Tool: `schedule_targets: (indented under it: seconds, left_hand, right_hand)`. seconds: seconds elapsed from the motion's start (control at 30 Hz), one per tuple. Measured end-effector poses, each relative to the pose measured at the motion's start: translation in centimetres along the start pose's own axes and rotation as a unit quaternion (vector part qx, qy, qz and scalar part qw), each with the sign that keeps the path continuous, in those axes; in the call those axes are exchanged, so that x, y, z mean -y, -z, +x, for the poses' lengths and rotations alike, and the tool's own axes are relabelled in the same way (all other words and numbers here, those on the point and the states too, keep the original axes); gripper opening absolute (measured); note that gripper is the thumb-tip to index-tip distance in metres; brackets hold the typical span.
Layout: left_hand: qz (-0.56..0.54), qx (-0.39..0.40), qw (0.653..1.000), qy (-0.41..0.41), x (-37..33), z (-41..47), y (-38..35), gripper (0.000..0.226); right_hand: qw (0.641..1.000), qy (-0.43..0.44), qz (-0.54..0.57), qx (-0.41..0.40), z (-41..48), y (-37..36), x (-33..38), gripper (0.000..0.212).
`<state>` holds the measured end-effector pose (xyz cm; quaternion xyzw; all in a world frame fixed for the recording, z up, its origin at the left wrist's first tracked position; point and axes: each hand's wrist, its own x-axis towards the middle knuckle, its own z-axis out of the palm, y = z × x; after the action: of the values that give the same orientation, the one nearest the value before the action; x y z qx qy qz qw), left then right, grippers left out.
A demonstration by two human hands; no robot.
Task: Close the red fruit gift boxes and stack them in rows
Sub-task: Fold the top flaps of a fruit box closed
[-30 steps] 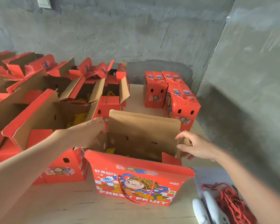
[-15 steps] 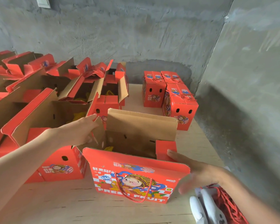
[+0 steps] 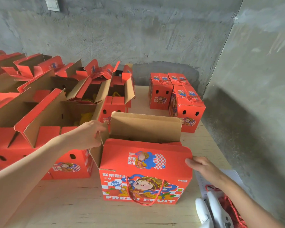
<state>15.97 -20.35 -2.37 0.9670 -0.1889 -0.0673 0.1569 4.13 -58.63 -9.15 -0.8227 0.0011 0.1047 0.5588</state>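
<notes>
Plywood table (image 3: 69,204) holds the gift box (image 3: 145,185) near the closed boxes (image 3: 186,111), its front flap (image 3: 145,155) newly pushed up by the right hand (image 3: 202,167), fingers straight, while the left hand (image 3: 87,135) pinches the side flap (image 3: 95,155), so closure looks half done.

A pale plywood worktop (image 3: 72,203) is running back into a corner. Behind it a rough grey cement wall (image 3: 138,30) is rising, carrying a white switch plate (image 3: 52,4) high up. Right of the worktop, a second grey wall (image 3: 262,71) is catching soft light, its foot lying in shadow.
</notes>
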Motion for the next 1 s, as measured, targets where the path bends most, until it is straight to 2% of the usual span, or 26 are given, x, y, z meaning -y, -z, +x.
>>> schedule_targets:
  seconds: [0.07,0.3,0.4,0.43,0.5,0.57,0.6,0.67,0.73,0.8,0.83,0.9,0.93,1.0]
  left_hand:
    - [-0.043,-0.019,0.999,0.001,-0.7,-1.0,-0.6,0.051]
    - [-0.220,-0.138,0.965,-0.033,-1.1,-4.0,-3.4,0.030]
    - [-0.251,-0.163,0.954,-0.034,-0.4,-4.5,-4.0,0.036]
    - [-0.263,-0.163,0.950,-0.037,-0.2,-4.7,-4.1,0.037]
    - [-0.281,-0.159,0.945,-0.048,-0.1,-4.9,-4.2,0.038]
    - [-0.290,-0.158,0.942,-0.059,-0.3,-5.0,-4.2,0.033]
    - [-0.299,-0.150,0.940,-0.065,-0.4,-5.1,-4.2,0.029]
    - [-0.352,-0.107,0.927,-0.073,-0.9,-5.0,-4.7,0.038]
    - [-0.396,-0.037,0.915,-0.071,-1.0,-4.7,-6.0,0.046]
    - [-0.329,-0.001,0.940,-0.089,-0.9,-4.6,-7.6,0.056]
    - [-0.263,-0.012,0.959,-0.102,-0.8,-4.6,-8.2,0.057]
    - [-0.152,-0.095,0.976,-0.123,-0.8,-4.9,-9.0,0.050]
    - [-0.110,-0.150,0.972,-0.142,-0.8,-5.1,-9.1,0.045]
    - [-0.042,-0.213,0.961,-0.170,-0.5,-5.1,-9.1,0.034]
  right_hand:
    - [1.000,-0.013,0.028,0.002,-0.3,0.8,0.0,0.025]
    - [0.995,-0.036,0.088,0.030,-0.5,1.6,-0.3,0.032]
    - [0.985,-0.036,0.155,0.070,-0.5,1.7,-0.6,0.029]
    - [0.980,-0.034,0.175,0.084,-0.5,1.6,-0.6,0.038]
    - [0.967,-0.042,0.219,0.121,-0.7,1.5,-0.4,0.073]
    - [0.966,-0.049,0.210,0.139,-1.1,1.3,0.3,0.089]
    - [0.971,-0.048,0.189,0.140,-1.3,1.2,0.7,0.091]
    - [0.979,-0.035,0.152,0.133,-1.6,1.2,1.1,0.087]
    - [0.981,-0.032,0.138,0.130,-1.9,1.1,1.3,0.064]
    - [0.984,-0.020,0.122,0.125,-2.0,0.8,1.2,0.024]
    - [0.988,-0.013,0.102,0.119,-2.1,0.8,0.9,0.021]
    - [0.993,0.000,0.054,0.105,-2.1,0.9,0.3,0.021]
    - [0.995,0.004,0.036,0.096,-2.1,0.8,0.2,0.021]
    - [0.997,0.004,0.006,0.078,-2.0,0.8,0.2,0.025]
